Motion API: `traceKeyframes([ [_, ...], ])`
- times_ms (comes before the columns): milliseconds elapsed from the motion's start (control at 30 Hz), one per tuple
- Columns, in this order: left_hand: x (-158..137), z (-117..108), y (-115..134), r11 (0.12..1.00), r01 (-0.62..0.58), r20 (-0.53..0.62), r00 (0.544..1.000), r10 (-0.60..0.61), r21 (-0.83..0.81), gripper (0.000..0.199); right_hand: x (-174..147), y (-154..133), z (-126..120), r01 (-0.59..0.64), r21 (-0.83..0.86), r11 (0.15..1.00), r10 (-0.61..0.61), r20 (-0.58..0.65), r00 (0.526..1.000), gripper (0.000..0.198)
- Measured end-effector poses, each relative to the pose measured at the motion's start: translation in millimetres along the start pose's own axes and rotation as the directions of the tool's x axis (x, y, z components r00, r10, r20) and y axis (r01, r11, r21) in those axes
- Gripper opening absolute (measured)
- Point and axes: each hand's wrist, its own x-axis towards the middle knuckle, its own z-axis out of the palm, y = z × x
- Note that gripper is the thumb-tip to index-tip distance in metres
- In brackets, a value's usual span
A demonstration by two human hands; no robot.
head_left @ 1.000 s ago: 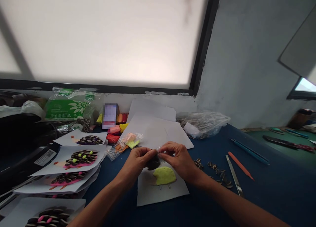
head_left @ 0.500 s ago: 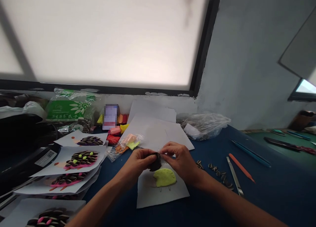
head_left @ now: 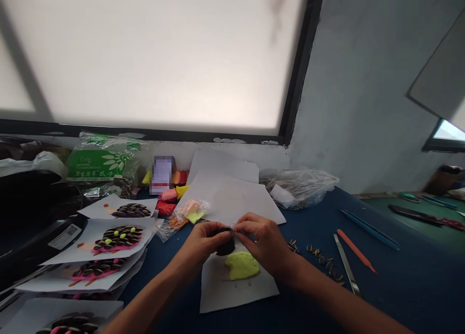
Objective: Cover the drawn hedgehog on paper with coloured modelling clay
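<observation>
My left hand [head_left: 205,239] pinches a dark brown or black packet [head_left: 225,246], which looks like a clay lump in clear film. Thumb and fingertips of my right hand [head_left: 263,234] are closed on the clear film at the packet's upper right edge, touching my left fingertips. Below both hands lies a sheet of white paper [head_left: 217,295] with a flattened yellow-green clay shape [head_left: 242,266] on it. Two small drawn legs show under the clay. Part of the sheet's top is hidden by my hands.
Left are stacked papers bearing seed-and-clay hedgehogs [head_left: 118,237]. Behind are blank white sheets [head_left: 225,193], clay packs [head_left: 167,205], a phone [head_left: 162,174], a green seed bag [head_left: 98,159] and a plastic bag [head_left: 305,186]. Right lie striped seeds [head_left: 325,261], a metal blade [head_left: 347,263], an orange tool [head_left: 356,250] and blue tweezers [head_left: 369,229].
The dark packet has tipped slightly down and to the left in my left fingers. My right fingertips stay at its edge. The whole view has shifted a little.
</observation>
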Motion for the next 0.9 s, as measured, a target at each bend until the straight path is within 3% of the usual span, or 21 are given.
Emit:
traceKeyframes([
  [233, -0.8, -1.6, -2.1, 0.999, 0.026, -0.013, 1.000, -0.026, -0.032, 0.031, 1.0, -3.2, -2.5, 0.021, -0.088, 0.996, -0.020, 0.008, 1.000, 0.013],
  [600, -0.4, 5.7, 8.9, 0.999, -0.013, -0.114, 0.993, 0.016, 0.030, 0.038, 1.6, -8.9, -0.8, 0.003, -0.044, 0.999, -0.006, -0.061, 0.998, 0.012],
  [733, 1.5, -3.1, 13.3, 1.000, -0.012, -0.255, 0.967, 0.016, 0.020, 0.043, 5.7, -9.6, -6.2, -0.121, 0.248, 0.961, 0.155, -0.123, 0.980, 0.010],
  [900, 3.4, -15.1, 12.3, 0.996, 0.010, -0.363, 0.931, 0.025, 0.094, 0.041, 8.9, -7.7, -8.8, -0.323, 0.603, 0.730, 0.339, 0.091, 0.936, 0.023],
])
